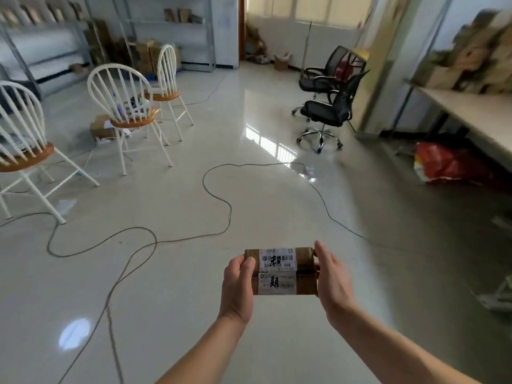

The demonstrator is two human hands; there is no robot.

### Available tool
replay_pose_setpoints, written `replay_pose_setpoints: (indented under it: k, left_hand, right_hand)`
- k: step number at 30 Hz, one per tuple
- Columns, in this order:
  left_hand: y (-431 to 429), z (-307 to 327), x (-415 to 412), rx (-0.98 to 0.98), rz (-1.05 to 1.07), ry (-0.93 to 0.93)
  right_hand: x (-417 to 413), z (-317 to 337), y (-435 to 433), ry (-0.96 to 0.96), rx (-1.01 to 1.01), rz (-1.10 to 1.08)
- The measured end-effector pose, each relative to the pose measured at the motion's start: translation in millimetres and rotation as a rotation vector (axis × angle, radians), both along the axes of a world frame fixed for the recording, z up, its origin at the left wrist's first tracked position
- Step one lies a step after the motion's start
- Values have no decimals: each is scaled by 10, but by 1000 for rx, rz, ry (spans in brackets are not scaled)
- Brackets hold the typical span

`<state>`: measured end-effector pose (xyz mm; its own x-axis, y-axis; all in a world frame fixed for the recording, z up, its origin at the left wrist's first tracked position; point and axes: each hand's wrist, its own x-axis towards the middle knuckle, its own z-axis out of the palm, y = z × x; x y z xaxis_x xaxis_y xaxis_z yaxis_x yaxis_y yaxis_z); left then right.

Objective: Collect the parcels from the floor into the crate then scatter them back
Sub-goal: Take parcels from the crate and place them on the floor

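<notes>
Two small brown cardboard parcels (279, 271) with white shipping labels are held together, one stacked against the other, in front of me above the floor. My left hand (238, 289) grips their left end with the thumb over the top. My right hand (331, 281) holds the right end, fingers wrapped behind. No crate shows in view.
A long dark cable (216, 200) loops across the glossy floor. White spindle chairs (130, 112) stand at the left, two black office chairs (327, 109) at the back right. A red bag (443, 164) lies under a table (476, 117) at the right.
</notes>
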<state>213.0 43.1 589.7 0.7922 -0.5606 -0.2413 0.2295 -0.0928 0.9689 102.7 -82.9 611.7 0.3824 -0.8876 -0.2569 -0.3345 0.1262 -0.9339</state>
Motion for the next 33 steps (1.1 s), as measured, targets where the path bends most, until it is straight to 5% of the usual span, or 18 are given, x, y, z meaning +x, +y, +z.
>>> replay_pose_setpoints:
  k: [14,22,33]
  left_hand:
    - [-1802,866,-1732,-131,-527,-186]
    - [-2294,1193,-2790,-245,-956,-46]
    - [-2222,1301,-4400,-265,-1284,88]
  right_hand:
    - [-2318,960,-1214,-84,-152,-454]
    - [-3524,1337,-983,-71,-223,-799]
    - [-4961,1490,-194,-34,-332,-1015]
